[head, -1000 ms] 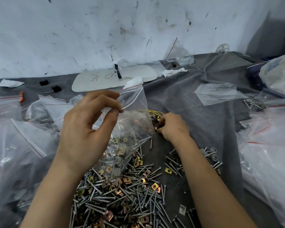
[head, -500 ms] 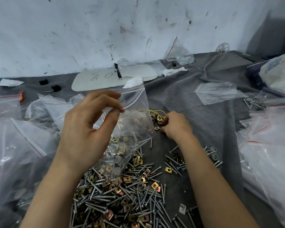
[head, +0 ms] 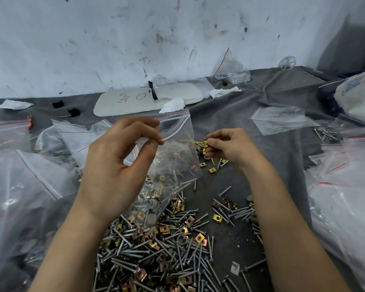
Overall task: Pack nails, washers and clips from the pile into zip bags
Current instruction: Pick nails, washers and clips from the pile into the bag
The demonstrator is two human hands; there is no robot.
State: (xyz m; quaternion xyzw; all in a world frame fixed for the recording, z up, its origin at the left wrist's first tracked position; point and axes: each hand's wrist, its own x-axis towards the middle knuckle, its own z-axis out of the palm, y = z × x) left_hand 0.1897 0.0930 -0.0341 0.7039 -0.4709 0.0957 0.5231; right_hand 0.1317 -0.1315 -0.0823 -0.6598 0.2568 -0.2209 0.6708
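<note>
My left hand (head: 118, 165) pinches the rim of a clear zip bag (head: 175, 157) between thumb and fingers and holds it up over the pile. Nails, washers and clips fill the bag's lower part. The pile of nails, washers and brass clips (head: 169, 249) spreads on the grey cloth below. My right hand (head: 232, 146) is lifted just right of the bag's mouth, fingers curled, pinching a small brass clip (head: 206, 145). A few loose clips (head: 212, 170) lie under that hand.
Filled and empty zip bags lie at left (head: 19, 186) and right (head: 346, 197). A flat empty bag (head: 280, 120) lies right of centre. A white board (head: 148, 99), tissues and a bag of small parts (head: 232, 70) sit by the wall.
My right hand has risen from the cloth and moved toward the bag's mouth with a clip pinched. My left hand keeps holding the bag in place.
</note>
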